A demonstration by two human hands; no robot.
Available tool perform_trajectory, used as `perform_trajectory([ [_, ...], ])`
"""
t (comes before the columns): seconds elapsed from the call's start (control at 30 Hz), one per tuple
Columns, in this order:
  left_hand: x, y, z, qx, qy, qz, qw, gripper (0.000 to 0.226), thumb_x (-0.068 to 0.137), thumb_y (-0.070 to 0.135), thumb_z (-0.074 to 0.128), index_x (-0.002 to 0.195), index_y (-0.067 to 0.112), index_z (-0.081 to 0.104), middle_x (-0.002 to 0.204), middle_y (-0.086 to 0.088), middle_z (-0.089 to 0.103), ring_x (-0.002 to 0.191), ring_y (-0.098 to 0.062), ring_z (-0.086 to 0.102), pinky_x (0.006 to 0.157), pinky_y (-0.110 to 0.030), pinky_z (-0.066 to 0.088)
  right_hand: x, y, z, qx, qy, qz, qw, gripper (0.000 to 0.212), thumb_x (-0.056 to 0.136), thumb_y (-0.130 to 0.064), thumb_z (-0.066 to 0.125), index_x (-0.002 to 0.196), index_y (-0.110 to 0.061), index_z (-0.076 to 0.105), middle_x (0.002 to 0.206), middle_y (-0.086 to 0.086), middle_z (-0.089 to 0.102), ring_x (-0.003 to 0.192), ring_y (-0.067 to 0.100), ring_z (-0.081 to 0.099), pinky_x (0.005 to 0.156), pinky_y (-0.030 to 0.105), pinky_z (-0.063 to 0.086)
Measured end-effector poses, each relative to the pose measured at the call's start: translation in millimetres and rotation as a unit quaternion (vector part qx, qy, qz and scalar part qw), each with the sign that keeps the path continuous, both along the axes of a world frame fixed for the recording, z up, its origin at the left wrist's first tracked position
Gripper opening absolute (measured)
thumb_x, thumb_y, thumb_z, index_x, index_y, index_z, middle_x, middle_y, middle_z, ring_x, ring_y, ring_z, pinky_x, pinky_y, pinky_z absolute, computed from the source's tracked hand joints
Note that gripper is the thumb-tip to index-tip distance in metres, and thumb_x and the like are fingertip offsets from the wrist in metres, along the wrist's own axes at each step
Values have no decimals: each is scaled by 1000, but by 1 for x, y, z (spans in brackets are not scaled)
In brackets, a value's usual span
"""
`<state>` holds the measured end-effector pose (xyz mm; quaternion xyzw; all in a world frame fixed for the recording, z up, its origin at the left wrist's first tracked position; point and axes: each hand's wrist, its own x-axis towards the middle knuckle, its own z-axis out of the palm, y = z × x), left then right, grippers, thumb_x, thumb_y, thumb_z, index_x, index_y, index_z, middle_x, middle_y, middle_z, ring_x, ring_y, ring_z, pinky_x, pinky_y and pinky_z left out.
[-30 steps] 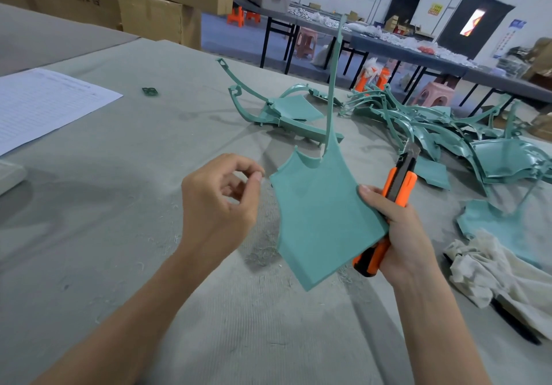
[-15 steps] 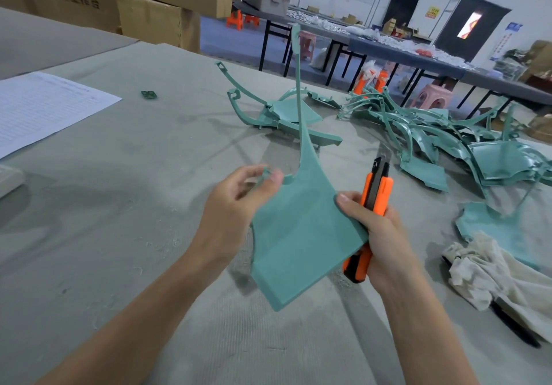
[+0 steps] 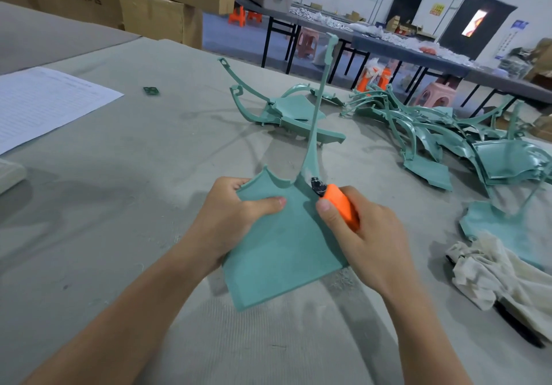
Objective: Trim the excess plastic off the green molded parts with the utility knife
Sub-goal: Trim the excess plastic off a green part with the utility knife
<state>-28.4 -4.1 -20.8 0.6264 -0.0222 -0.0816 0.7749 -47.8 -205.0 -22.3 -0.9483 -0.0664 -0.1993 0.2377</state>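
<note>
A green molded part, a flat panel with a long thin arm rising from its top, is held above the grey table. My left hand grips the panel's left upper edge, thumb across its face. My right hand grips the orange utility knife. The knife's dark tip sits at the base of the thin arm, at the panel's top right corner. One trimmed-looking green part lies beyond, and a pile of green parts lies at the right.
A crumpled white cloth lies at the right with a dark object under it. A printed paper sheet lies at the far left, a small green scrap near it. Cardboard boxes stand behind; long tables fill the background.
My left hand has moved from free air onto the panel's left edge and taken hold. My right hand let go of the panel's right edge and brought the knife tip to the arm's base.
</note>
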Motion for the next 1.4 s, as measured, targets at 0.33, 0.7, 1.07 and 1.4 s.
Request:
perform_trajectory([
  [0.33,-2,0,3,45,-12,-22,999,9,79,4,73,76,12,77,76,-9,75,63,-23,72,50,-23,52,-1,-3,2,-37,-3,-15,999,60,81,-80,24,80,-27,52,53,-4,48,54,6,48,49,29,26],
  [0.7,-1,2,4,79,-14,-22,997,9,79,3,73,74,10,76,75,-9,75,63,-23,72,49,-22,52,0,-5,3,-64,8,-37,997,58,82,-77,32,80,-24,55,50,-6,43,54,12,47,50,30,26],
  [1.07,0,7,2,92,2,-44,995,9,78,6,74,79,14,77,78,-9,75,66,-25,73,53,-26,55,1,-6,3,-64,11,-30,997,58,83,-76,33,77,-22,55,51,-4,44,53,14,48,50,31,27],
  [1.4,1,6,3,88,13,-56,994,10,78,4,72,79,12,77,79,-10,75,67,-26,73,55,-28,57,1,-8,2,-62,8,-28,998,56,83,-77,35,75,-25,53,50,-5,43,52,12,47,51,30,26],
])
